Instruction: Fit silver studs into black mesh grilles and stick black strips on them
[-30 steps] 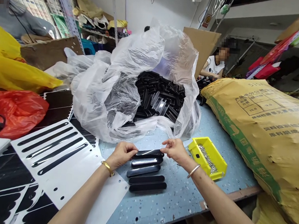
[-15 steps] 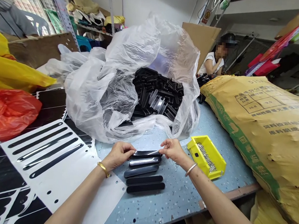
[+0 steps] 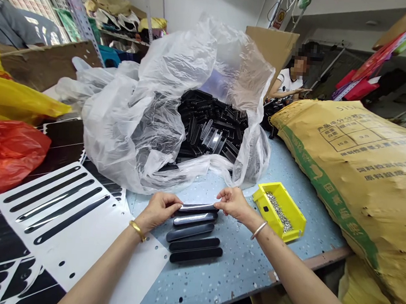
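Both my hands pinch a glossy black strip [image 3: 197, 208] by its ends, at the far end of a column of black rounded bars. My left hand [image 3: 159, 209], with a gold bangle at the wrist, has thumb and fingertips closed on the left end. On the right end, my right hand [image 3: 232, 202] grips between thumb and forefinger, other fingers curled. Whether a separate bar lies under the strip I cannot tell. Several bars lie below it, the nearest a matte black bar [image 3: 196, 255]. A white backing sheet [image 3: 95, 228] carrying black adhesive strips [image 3: 71, 220] lies left of my hands.
A clear plastic bag [image 3: 120, 131] full of black ribbed plastic pieces [image 3: 212, 124] stands open behind my hands. To the right are a yellow bin [image 3: 300, 227] of small metal parts and a large yellow sack [image 3: 356, 168]. Another person [image 3: 287, 83] sits beyond.
My hands stay on the strip's ends with hardly any movement. The whole view has shifted slightly. The person in the background has lowered a hand from near the head.
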`<state>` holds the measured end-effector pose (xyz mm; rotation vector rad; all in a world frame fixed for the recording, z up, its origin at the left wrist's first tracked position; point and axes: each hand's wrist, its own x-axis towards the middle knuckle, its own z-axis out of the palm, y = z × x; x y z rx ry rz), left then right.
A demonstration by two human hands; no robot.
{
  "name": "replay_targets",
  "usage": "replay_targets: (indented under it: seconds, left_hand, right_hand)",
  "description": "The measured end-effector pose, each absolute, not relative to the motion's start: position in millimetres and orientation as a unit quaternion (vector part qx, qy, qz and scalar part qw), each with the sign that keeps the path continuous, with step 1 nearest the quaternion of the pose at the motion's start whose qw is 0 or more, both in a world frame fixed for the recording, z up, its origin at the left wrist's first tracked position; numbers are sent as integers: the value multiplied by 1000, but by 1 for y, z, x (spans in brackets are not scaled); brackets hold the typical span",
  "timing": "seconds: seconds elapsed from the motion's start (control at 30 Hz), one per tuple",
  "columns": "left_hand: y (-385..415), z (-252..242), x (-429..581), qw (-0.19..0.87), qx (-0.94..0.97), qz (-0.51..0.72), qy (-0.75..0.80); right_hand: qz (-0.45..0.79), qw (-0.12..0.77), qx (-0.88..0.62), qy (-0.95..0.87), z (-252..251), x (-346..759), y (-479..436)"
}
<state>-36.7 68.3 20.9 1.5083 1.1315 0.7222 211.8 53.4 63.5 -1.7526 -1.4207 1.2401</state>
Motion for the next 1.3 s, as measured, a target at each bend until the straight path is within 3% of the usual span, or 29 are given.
replay_targets:
  seconds: [0.8,1.3]
  left_hand:
    - [67,24,-37,539,630,291,477]
    - [67,24,-36,545,624,298,475]
  right_hand:
    - [378,240,-679,-582,46,211,55]
    - [399,241,-667,-581,54,211,49]
